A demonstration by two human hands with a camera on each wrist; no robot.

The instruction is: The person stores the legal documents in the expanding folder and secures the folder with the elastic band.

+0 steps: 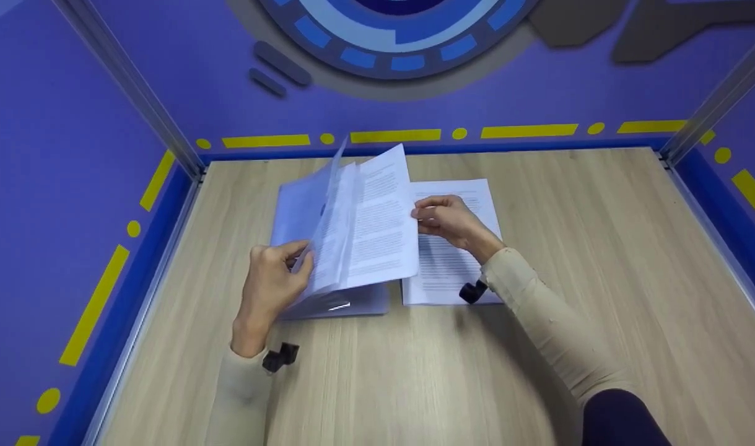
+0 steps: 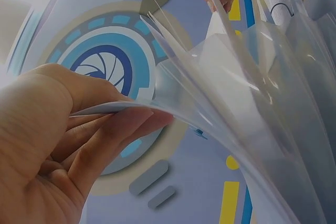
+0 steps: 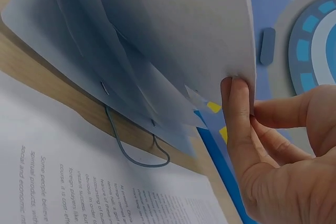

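A clear-pocket folder (image 1: 300, 207) lies open on the table, its plastic pockets fanned upward. My left hand (image 1: 269, 282) pinches a raised plastic pocket (image 2: 210, 119) near its lower left edge, thumb on one side and fingers on the other. Printed sheets (image 1: 383, 217) stand tilted over the folder, their left part overlapped by the clear plastic. At the right edge of these sheets, my right hand (image 1: 454, 223) pinches them between thumb and fingers. Under that hand a stack of printed pages (image 1: 442, 285) lies flat beside the folder.
A grey elastic loop (image 3: 119, 142) hangs out from the folder's edge over the table. Blue patterned panels (image 1: 408, 105) rise behind the wooden table (image 1: 600, 260) and along its sides. Each wrist carries a small black camera mount (image 1: 281, 357).
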